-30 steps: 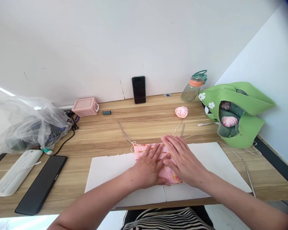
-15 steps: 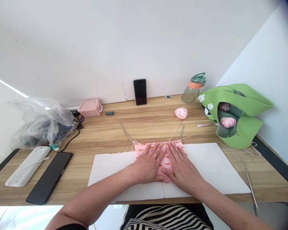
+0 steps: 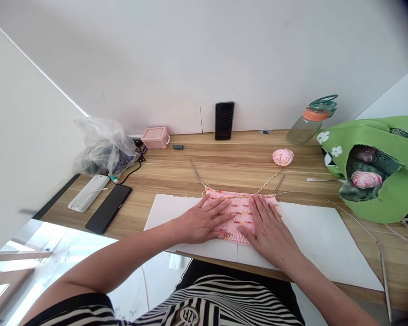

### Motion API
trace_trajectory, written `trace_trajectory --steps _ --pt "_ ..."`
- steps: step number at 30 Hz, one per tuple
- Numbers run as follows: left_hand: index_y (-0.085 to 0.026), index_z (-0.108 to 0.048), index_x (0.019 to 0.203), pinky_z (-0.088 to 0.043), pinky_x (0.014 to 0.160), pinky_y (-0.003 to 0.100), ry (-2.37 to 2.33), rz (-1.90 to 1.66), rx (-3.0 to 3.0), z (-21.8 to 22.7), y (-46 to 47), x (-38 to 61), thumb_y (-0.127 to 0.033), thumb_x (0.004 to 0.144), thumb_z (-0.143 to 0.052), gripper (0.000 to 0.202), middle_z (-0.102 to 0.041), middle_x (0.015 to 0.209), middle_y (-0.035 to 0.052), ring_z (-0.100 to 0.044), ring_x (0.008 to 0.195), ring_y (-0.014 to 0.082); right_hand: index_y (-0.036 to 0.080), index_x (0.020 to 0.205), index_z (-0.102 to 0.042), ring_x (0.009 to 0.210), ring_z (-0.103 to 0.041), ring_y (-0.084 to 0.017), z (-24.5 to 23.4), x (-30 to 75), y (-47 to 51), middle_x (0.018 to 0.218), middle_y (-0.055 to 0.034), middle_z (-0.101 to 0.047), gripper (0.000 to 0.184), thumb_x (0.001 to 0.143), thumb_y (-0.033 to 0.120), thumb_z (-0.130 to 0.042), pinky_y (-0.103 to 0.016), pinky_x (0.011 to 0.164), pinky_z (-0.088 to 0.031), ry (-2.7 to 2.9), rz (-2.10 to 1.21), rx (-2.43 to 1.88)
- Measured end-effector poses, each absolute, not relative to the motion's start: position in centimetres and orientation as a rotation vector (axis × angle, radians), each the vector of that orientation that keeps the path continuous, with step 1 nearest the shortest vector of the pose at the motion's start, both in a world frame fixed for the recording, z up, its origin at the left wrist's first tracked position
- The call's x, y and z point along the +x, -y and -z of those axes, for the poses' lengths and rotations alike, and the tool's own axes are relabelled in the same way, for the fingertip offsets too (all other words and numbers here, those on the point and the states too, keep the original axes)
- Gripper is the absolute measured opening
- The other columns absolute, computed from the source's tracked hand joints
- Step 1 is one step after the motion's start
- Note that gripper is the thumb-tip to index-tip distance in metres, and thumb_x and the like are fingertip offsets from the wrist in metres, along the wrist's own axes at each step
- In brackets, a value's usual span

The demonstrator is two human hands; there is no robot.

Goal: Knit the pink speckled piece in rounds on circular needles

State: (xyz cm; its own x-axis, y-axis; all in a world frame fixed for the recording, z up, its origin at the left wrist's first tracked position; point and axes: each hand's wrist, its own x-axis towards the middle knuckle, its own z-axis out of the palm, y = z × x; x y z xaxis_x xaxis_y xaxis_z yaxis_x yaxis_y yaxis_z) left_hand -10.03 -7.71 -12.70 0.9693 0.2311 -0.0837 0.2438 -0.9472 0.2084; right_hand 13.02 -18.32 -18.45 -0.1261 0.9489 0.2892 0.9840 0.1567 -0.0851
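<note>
The left hand (image 3: 201,222) lies palm down, its fingers (image 3: 221,209) spread, pointing ahead and to the right. Apart from it, the right hand (image 3: 270,231) lies flat, fingers close together and pointing ahead, thumb (image 3: 246,234) angled out leftward. The bare left forearm (image 3: 132,246) and right forearm (image 3: 321,283) slant inward from either side.

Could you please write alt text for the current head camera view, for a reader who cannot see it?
A person's left hand and right hand rest palm-down on a pink knitted piece lying mostly over white sheeting on a wooden desk. Beyond are a pink yarn ball and a phone; at right, a green bag holds more yarn.
</note>
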Motion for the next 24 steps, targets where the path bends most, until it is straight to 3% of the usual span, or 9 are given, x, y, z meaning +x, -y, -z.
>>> trace_trajectory --steps 2,9,14,16,19,24 --pt "-0.027 -0.022 0.151 -0.006 0.119 0.053 -0.327 0.093 2.891 12.5 8.8 -11.5 -0.052 0.097 -0.032 0.061 -0.015 0.16 0.0085 -0.013 0.148 0.0247 0.002 0.153 -0.007 0.144 -0.026 -0.035 18.4 13.0 18.4 0.153 -0.026 -0.03 0.088 0.093 0.061 -0.033 -0.054 0.114 -0.027 2.158 0.168 -1.87" --pt "-0.02 -0.022 0.152 -0.01 0.118 0.054 -0.454 0.1 2.848 12.8 11.9 -12.7 -0.06 0.093 -0.035 0.072 -0.016 0.159 0.0144 -0.01 0.148 0.0265 0.002 0.152 -0.011 0.145 -0.023 -0.034 18.2 13.0 18.3 0.153 -0.0255 -0.029 0.085 0.094 0.059 -0.035 -0.054 0.114 -0.029 2.141 0.104 -1.867" --pt "-0.02 -0.048 0.136 -0.02 0.117 0.052 -0.58 -0.066 2.858 12.3 12.5 -11.3 -0.044 0.095 -0.044 0.048 -0.041 0.149 0.0121 -0.026 0.143 0.0279 0.019 0.15 -0.027 0.141 -0.033 -0.028 16.4 14.3 18.8 0.15 -0.0145 -0.04 0.055 0.099 0.036 -0.038 -0.052 0.111 -0.036 2.035 -0.101 -1.69" --pt "-0.019 -0.057 0.122 -0.033 0.112 0.048 -0.632 -0.197 2.847 12.2 12.9 -10.4 -0.035 0.095 -0.046 0.034 -0.054 0.136 0.0113 -0.04 0.134 0.0269 0.024 0.143 -0.041 0.133 -0.044 -0.026 15.6 14.9 19.4 0.14 -0.012 -0.05 0.046 0.097 0.029 -0.044 -0.047 0.106 -0.044 1.959 -0.138 -1.549" --pt "-0.017 -0.062 0.107 -0.048 0.091 0.04 -0.657 -0.299 2.828 12.5 13.6 -9.1 -0.025 0.095 -0.045 0.022 -0.063 0.109 0.0109 -0.054 0.108 0.024 0.026 0.126 -0.058 0.111 -0.057 -0.023 14.9 15.4 20.6 0.115 -0.0096 -0.061 0.033 0.093 0.022 -0.053 -0.039 0.09 -0.054 1.974 -0.219 -1.39" --pt "-0.016 -0.061 0.099 -0.048 0.072 0.034 -0.676 -0.254 2.875 13.0 14.0 -7.9 -0.014 0.093 -0.041 0.021 -0.06 0.089 0.0083 -0.053 0.083 0.0204 0.02 0.108 -0.065 0.094 -0.059 -0.021 15.1 15.2 22.1 0.101 -0.009 -0.064 0.02 0.092 0.019 -0.055 -0.037 0.081 -0.055 2.118 -0.27 -1.397"
